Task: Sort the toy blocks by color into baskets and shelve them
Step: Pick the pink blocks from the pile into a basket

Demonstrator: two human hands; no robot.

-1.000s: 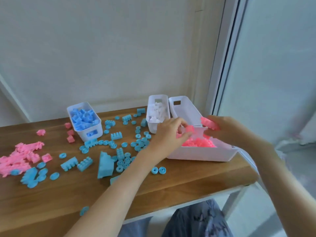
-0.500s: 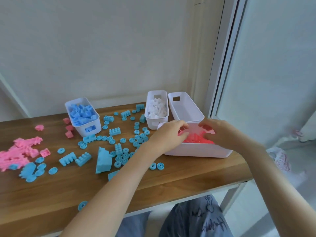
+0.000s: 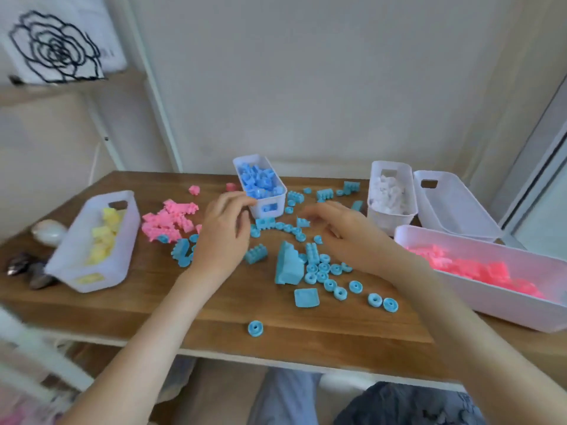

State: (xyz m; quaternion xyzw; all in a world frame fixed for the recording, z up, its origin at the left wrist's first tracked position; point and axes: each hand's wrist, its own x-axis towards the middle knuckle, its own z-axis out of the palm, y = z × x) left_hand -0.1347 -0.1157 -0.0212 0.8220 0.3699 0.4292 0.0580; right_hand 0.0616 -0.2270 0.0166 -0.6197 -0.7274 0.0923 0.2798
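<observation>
Loose blue blocks and rings (image 3: 322,271) lie scattered over the middle of the wooden table (image 3: 214,314). A pile of pink blocks (image 3: 167,220) sits left of centre. My left hand (image 3: 225,234) hovers between the pink pile and the blue pieces, fingers loosely curled, holding nothing. My right hand (image 3: 343,234) hovers over the blue pieces, fingers relaxed and empty. Baskets hold blue blocks (image 3: 260,185), yellow blocks (image 3: 98,240), white blocks (image 3: 391,194) and pink blocks (image 3: 478,271).
An empty white basket (image 3: 454,207) stands at the far right behind the pink one. Shells and dark stones (image 3: 33,256) lie at the table's left edge. A shelf upright (image 3: 153,96) and a flower picture (image 3: 55,47) are at the back left.
Both hands left the pink basket, let go of the pink pieces and moved left over the scattered blocks. The view swung left, bringing the yellow basket into sight.
</observation>
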